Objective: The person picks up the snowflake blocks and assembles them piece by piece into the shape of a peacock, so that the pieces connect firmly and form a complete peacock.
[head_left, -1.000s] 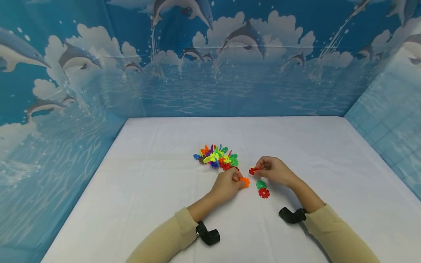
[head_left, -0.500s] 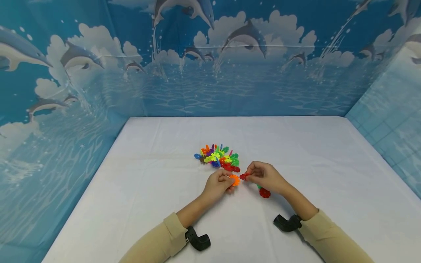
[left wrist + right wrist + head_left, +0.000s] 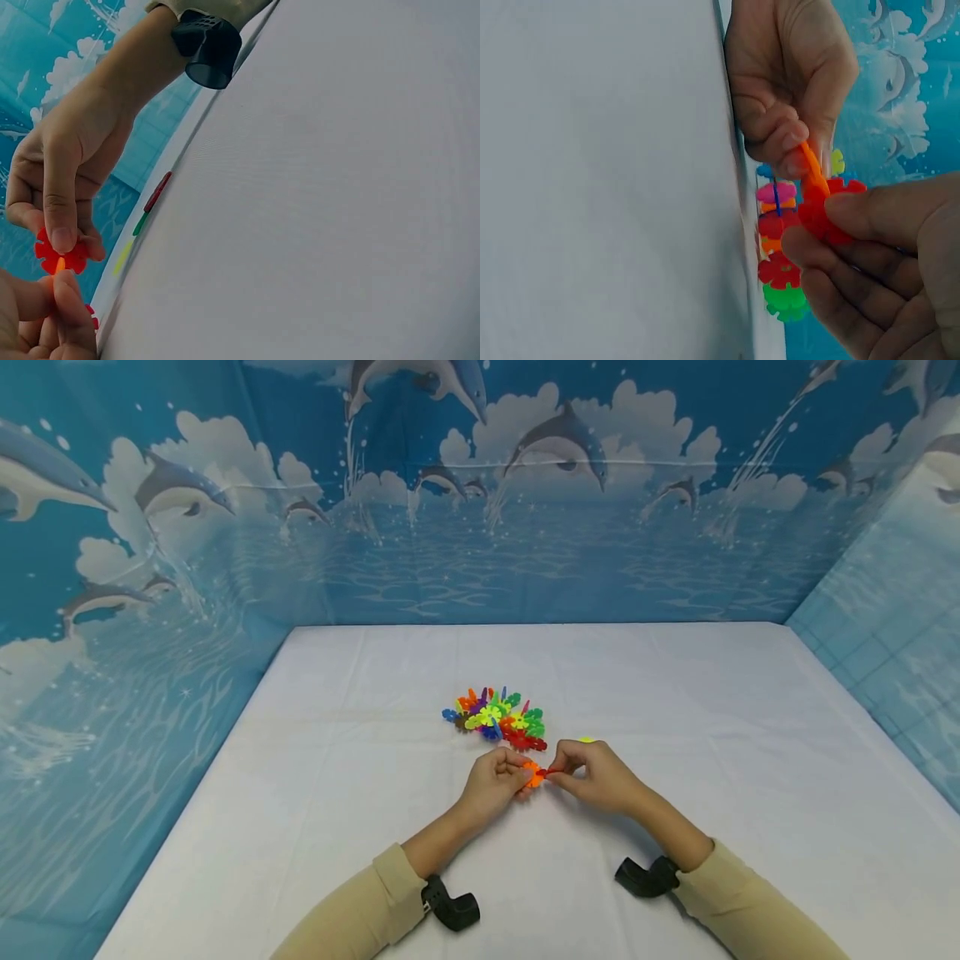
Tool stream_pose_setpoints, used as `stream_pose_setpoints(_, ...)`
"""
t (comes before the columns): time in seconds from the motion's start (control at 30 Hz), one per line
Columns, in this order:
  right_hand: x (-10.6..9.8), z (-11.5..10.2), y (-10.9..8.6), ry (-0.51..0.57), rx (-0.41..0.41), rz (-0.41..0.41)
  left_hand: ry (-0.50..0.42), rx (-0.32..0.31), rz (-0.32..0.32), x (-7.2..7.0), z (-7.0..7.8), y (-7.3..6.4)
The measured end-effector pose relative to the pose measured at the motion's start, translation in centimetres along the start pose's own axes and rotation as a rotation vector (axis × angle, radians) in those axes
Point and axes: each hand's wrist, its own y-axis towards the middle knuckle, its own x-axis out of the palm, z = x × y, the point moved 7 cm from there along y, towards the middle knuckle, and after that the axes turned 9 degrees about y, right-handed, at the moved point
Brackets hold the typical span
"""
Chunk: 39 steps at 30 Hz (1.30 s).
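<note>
My left hand point(image 3: 491, 787) pinches an orange snowflake building disc point(image 3: 533, 774) by its edge. Facing it, my right hand point(image 3: 600, 778) grips a red snowflake disc point(image 3: 821, 217) between thumb and fingers. In the right wrist view the orange disc point(image 3: 815, 169) stands edge-on against the red one, its rim at the red disc's notches. From the left wrist view, the red disc point(image 3: 46, 251) lies flat toward the camera, with the orange edge point(image 3: 60, 265) meeting its lower rim. Both hands are close together near the middle of the white table.
Just beyond the hands sits a cluster of joined, many-coloured discs point(image 3: 491, 717). A yellow disc point(image 3: 586, 740) peeks out behind my right hand. The left wrist view shows a dark red disc point(image 3: 157, 192) and a green disc point(image 3: 140, 223) lying on the white table point(image 3: 360, 693).
My left hand has drawn back leftward with the orange disc. My right hand has moved left and down, bringing the red disc against the orange one and turning it edge-on in the head view.
</note>
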Motion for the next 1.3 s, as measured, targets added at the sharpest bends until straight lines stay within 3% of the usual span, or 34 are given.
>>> stream_pose_setpoints(0.13, 0.0, -0.2, 0.1, -0.025, -0.012, 0.014, -0.009, -0.011, -0.015, 0.0, -0.2, 0.1)
stream_pose_setpoints(0.3, -0.6, 0.1, 0.1, 0.017, 0.055, -0.017, -0.062, -0.060, -0.065, 0.3, -0.4, 0.0)
stream_pose_setpoints(0.43, -2.0, 0.7, 0.0, 0.037, 0.127, -0.060, -0.048, -0.073, -0.091, 0.5, -0.4, 0.1)
stream_pose_setpoints(0.63, -5.3, 3.3, -0.6, -0.137, 0.310, 0.020, -0.057, -0.073, -0.085, 0.4, -0.6, 0.3)
stream_pose_setpoints(0.8, -6.1, 5.6, -0.8, -0.223, 0.411, 0.055, -0.122, -0.077, -0.091, 0.3, -0.7, 0.2)
stream_pose_setpoints(1.03, -5.5, 6.4, -0.5, -0.244, 0.394, 0.075, -0.111, -0.049, -0.089, 0.4, -0.3, 0.2)
stream_pose_setpoints(1.3, -4.3, 3.9, -0.2, -0.022, 0.324, 0.064, -0.197, -0.110, -0.031, 0.0, -1.0, 0.4)
